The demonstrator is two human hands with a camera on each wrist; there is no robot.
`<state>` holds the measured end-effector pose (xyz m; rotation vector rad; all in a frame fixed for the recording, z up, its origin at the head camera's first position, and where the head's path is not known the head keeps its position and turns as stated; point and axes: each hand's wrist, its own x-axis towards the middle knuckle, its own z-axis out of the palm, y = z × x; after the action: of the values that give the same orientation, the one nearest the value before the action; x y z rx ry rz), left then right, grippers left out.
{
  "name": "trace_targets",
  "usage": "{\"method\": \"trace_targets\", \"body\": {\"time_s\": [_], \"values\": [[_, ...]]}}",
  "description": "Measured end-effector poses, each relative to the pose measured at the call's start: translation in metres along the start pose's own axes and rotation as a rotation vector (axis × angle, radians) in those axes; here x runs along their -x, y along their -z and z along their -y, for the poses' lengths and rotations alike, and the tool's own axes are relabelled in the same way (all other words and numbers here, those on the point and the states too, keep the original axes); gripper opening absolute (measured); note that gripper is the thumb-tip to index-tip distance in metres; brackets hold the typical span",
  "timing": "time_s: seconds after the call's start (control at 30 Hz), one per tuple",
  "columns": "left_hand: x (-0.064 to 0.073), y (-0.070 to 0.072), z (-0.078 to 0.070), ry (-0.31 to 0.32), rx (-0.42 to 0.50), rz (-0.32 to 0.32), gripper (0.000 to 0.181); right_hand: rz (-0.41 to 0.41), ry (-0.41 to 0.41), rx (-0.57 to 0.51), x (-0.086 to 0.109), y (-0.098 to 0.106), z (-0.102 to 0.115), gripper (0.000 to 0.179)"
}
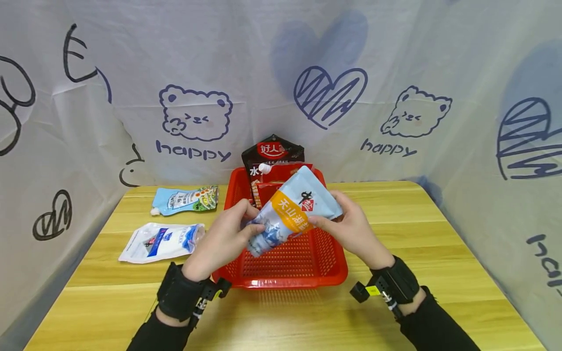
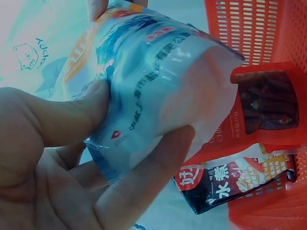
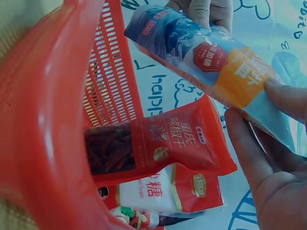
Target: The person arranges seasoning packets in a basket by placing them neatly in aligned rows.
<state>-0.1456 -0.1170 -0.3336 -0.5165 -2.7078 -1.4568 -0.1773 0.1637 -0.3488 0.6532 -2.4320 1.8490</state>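
Both hands hold a light blue and orange salt pouch [image 1: 291,209] tilted above a red plastic basket [image 1: 281,282]. My left hand [image 1: 226,236] pinches its lower left end between thumb and fingers; the left wrist view shows the thumb on the pouch's printed face. At the upper right end, my right hand [image 1: 357,226] grips the pouch with the thumb in front. Inside the basket stand a black seasoning packet [image 1: 273,148], a red bag of dried chilies [image 3: 168,139] and a white and red sugar bag [image 3: 168,191]. The pouch hides part of them in the head view.
Left of the basket, a light blue spouted pouch [image 1: 185,200] and a white and blue pouch [image 1: 161,242] lie on the wooden table [image 1: 395,224]. A white cloth with drawings [image 1: 263,63] hangs behind and at both sides.
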Motion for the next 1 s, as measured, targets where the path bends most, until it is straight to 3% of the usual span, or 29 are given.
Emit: {"method": "trace_targets", "body": {"time_s": [0.23, 0.47, 0.7, 0.9, 1.0], "values": [[-0.002, 0.002, 0.002, 0.063, 0.019, 0.099, 0.023, -0.016, 0.054, 0.011, 0.002, 0.000, -0.001, 0.034], [-0.006, 0.006, -0.001, 0.057, -0.017, 0.142, 0.033, -0.013, 0.069, 0.027, 0.000, 0.002, 0.013, 0.032], [-0.013, 0.010, -0.008, -0.024, -0.085, 0.072, 0.035, 0.015, 0.106, 0.094, -0.005, 0.005, 0.024, 0.027], [-0.021, 0.011, -0.013, -0.112, -0.065, 0.026, 0.045, 0.060, 0.143, 0.218, -0.012, 0.002, 0.025, 0.022], [-0.024, 0.010, -0.013, -0.139, -0.080, 0.003, 0.037, 0.082, 0.168, 0.289, -0.016, 0.000, 0.025, 0.022]]}}
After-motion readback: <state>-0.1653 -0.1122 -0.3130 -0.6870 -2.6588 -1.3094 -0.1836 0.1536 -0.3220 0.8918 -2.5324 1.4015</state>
